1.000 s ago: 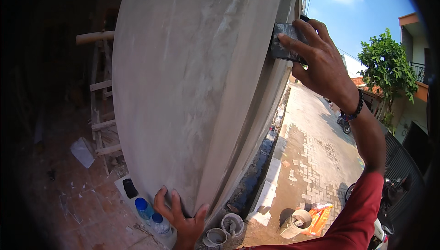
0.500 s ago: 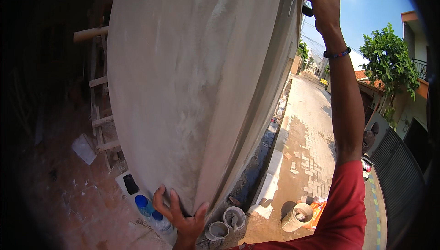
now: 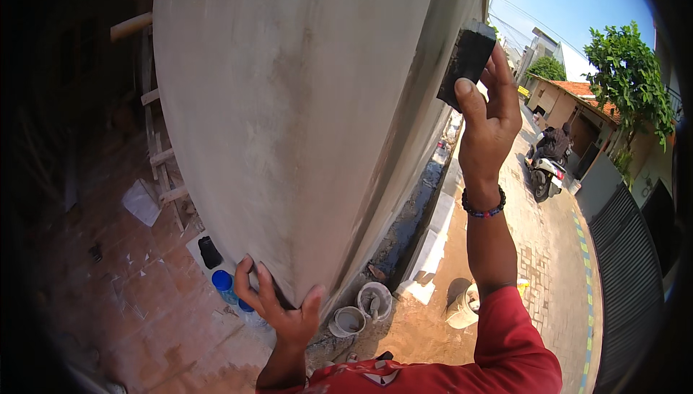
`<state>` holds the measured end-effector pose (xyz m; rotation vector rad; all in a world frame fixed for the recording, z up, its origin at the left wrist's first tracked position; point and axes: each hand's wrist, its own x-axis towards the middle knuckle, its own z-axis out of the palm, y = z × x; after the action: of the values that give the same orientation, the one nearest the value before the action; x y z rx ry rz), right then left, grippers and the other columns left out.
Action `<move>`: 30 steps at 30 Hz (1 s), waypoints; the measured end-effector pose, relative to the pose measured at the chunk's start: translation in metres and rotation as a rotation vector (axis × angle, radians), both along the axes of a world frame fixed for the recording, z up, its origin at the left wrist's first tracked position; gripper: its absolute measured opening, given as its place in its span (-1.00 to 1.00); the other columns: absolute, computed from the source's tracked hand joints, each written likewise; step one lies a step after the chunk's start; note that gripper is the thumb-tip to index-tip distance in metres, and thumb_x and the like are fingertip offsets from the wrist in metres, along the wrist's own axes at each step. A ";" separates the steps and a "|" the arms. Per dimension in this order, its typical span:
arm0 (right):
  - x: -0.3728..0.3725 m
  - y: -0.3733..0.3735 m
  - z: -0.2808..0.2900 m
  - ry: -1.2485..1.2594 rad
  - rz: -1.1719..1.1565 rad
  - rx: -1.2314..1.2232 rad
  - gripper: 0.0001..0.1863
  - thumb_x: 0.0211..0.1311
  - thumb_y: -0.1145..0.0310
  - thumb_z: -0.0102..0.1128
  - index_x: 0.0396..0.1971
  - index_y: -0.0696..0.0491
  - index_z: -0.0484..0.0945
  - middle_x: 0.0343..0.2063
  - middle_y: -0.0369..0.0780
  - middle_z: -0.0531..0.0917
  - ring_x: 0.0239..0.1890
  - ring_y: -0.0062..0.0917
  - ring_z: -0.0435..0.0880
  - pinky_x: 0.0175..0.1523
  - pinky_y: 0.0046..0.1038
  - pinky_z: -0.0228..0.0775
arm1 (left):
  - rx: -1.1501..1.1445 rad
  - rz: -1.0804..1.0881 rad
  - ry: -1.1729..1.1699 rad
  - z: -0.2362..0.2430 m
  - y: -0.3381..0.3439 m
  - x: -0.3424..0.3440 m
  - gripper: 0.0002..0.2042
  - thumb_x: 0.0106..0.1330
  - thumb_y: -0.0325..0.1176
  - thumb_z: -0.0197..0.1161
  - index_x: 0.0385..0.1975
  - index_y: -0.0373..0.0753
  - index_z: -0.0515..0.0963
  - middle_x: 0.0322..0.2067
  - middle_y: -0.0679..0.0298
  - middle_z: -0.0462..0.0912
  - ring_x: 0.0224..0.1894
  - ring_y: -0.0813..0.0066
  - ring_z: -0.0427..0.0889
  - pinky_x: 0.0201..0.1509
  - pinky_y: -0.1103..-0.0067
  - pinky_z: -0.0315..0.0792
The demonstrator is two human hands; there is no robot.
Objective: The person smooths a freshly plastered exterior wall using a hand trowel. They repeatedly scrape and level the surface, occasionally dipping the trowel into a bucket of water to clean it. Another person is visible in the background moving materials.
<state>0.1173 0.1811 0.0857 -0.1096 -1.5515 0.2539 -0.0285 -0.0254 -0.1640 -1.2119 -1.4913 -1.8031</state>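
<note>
A tall grey plastered wall (image 3: 296, 105) fills the middle, streaked with darker and paler patches. To its right, my raised right hand (image 3: 492, 123) grips a black rectangular block (image 3: 468, 60), thumb on one face and fingers behind. The block is beside the wall's right edge; whether it touches is hard to tell. Low on the wall, my left hand (image 3: 289, 314) has its fingers and thumb spread apart against the plaster. A dark strip shows between that thumb and the fingers, possibly shadow.
Below stand two grey-smeared buckets (image 3: 375, 300), a larger pail (image 3: 462, 313) and blue-capped bottles (image 3: 224, 284). A wooden ladder (image 3: 160, 156) leans at left. A gutter (image 3: 408, 239) runs along the wall. On the paved lane, a person rides a motorcycle (image 3: 545, 174) near a dark gate (image 3: 626, 264).
My right hand has come down from the top of the wall, bringing the black block fully into view. The left hand stays low on the wall. A motorcycle now shows in the lane.
</note>
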 end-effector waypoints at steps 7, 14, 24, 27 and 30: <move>0.017 0.034 -0.111 -0.115 -0.218 -0.314 -0.36 0.29 0.38 0.28 0.36 0.10 0.34 0.09 -0.14 0.49 0.04 -0.52 0.53 -0.07 -0.53 0.53 | 0.024 -0.011 0.018 0.000 0.005 0.000 -0.17 0.21 -0.07 0.38 0.43 -0.24 0.16 0.33 -0.10 0.10 0.35 -0.06 0.20 0.35 0.12 0.18; -0.010 -0.001 -0.067 0.022 -0.080 -0.113 -0.37 0.25 0.42 0.30 0.34 0.11 0.37 0.10 -0.10 0.51 0.04 -0.51 0.51 -0.05 -0.53 0.49 | 0.040 -0.030 -0.002 0.001 0.001 0.000 -0.16 0.19 -0.09 0.45 0.42 -0.24 0.18 0.31 -0.20 0.08 0.33 -0.14 0.17 0.32 0.02 0.15; 0.007 -0.002 -0.108 0.151 -0.067 -0.333 -0.34 0.23 0.38 0.33 0.35 0.08 0.37 0.12 -0.13 0.49 0.09 -0.50 0.49 -0.06 -0.50 0.48 | 0.011 -0.017 0.003 -0.002 0.003 -0.001 -0.18 0.23 -0.07 0.41 0.43 -0.22 0.16 0.31 -0.18 0.09 0.32 -0.15 0.19 0.28 0.02 0.20; -0.020 -0.009 -0.101 0.046 -0.168 -0.159 -0.33 0.21 0.42 0.32 0.35 0.07 0.37 0.13 -0.12 0.47 0.10 -0.48 0.49 -0.05 -0.51 0.47 | 0.030 -0.001 -0.021 -0.011 0.002 -0.006 -0.20 0.26 -0.05 0.37 0.43 -0.21 0.16 0.32 -0.15 0.08 0.33 -0.13 0.19 0.28 0.03 0.24; -0.018 0.005 -0.158 0.020 -0.233 -0.304 -0.33 0.19 0.44 0.32 0.35 0.06 0.38 0.12 -0.14 0.47 0.10 -0.48 0.50 -0.06 -0.54 0.46 | 0.029 0.009 -0.031 -0.009 0.004 -0.006 -0.23 0.28 -0.07 0.32 0.43 -0.20 0.15 0.33 -0.12 0.08 0.34 -0.12 0.19 0.29 0.05 0.24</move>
<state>0.0998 0.1865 -0.0718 -0.5212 -1.4570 0.3036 -0.0342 -0.0212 -0.1732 -1.1662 -1.4798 -1.8393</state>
